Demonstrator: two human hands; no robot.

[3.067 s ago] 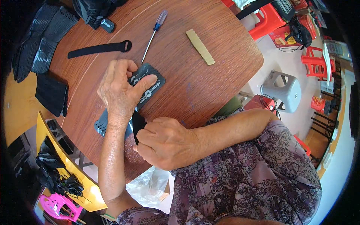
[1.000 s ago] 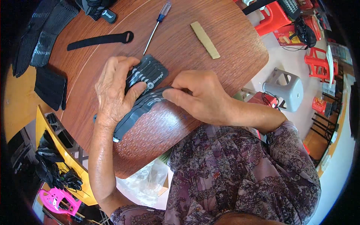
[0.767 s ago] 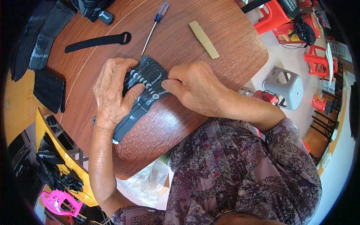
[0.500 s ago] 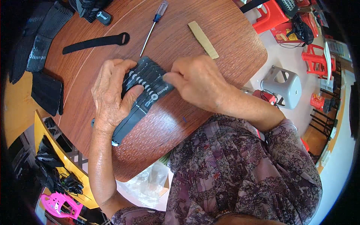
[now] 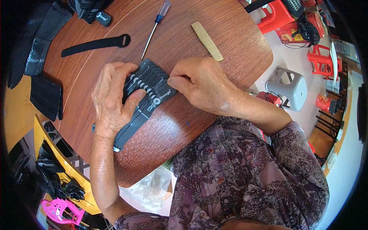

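Observation:
A fanned stack of black hook-and-loop straps (image 5: 155, 86) with pale lettering lies on the table before me. My left hand (image 5: 113, 92) grips its left side, with the thumb on top and the fingers at the far edge. The strap tails run back under that hand toward the table's near edge. My right hand (image 5: 199, 82) is closed in a pinch against the stack's right edge; what sits between its fingertips is hidden. Beyond the stack lies a screwdriver (image 5: 156, 25) with a clear and blue handle, its tip almost at the straps.
A single black strap (image 5: 94, 45) with a looped end lies far left, and a tan cardboard strip (image 5: 207, 40) far right. More black strap bundles (image 5: 42, 46) crowd the left edge. A grey stool (image 5: 287, 88) stands on the floor at right.
The view has shifted slightly. My right hand's fingertips stay at the stack's right edge with the fingers a little differently bent; my left hand keeps its grip.

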